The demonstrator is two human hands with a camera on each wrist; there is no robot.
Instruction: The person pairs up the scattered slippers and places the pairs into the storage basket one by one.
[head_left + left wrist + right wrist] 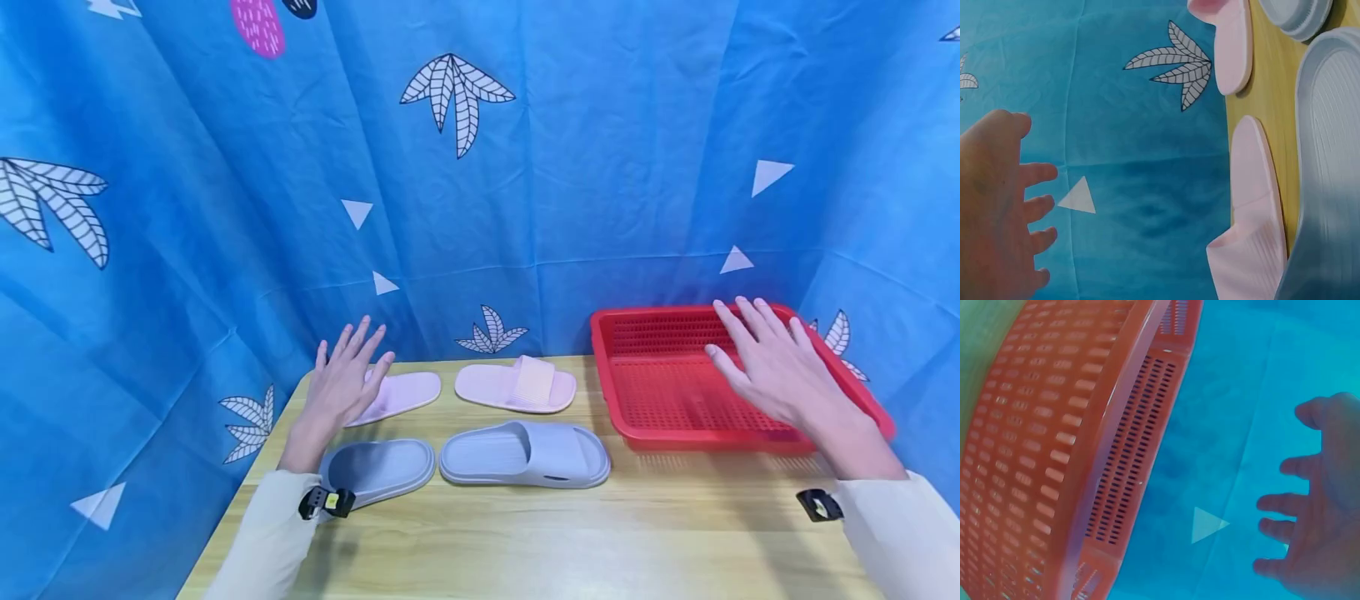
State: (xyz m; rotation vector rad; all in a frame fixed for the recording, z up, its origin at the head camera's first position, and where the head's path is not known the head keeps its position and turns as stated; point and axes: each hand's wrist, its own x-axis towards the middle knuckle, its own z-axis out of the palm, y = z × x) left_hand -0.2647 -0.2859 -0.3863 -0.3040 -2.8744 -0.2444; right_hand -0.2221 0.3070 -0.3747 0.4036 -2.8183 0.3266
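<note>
In the head view my left hand (339, 385) is held with its fingers spread over the left pair of slippers, holding nothing. Partly behind it lies a pink slipper (408, 392), and below the wrist a grey slipper (386, 468), its strap end hidden by the arm. A second pink slipper (487, 383) and a second grey slipper (487, 454) lie to their right. My right hand (776, 371), fingers spread and grasping nothing, hovers over the red plastic basket (622, 400). The right wrist view shows that hand (1329, 500) beyond the basket's slotted wall (1029, 444).
A wooden table (570, 542) bears the slippers and basket. Blue patterned cloth (600, 167) hangs behind the table and along both sides. Each wrist carries a small dark strapped device, such as the left one (327, 502).
</note>
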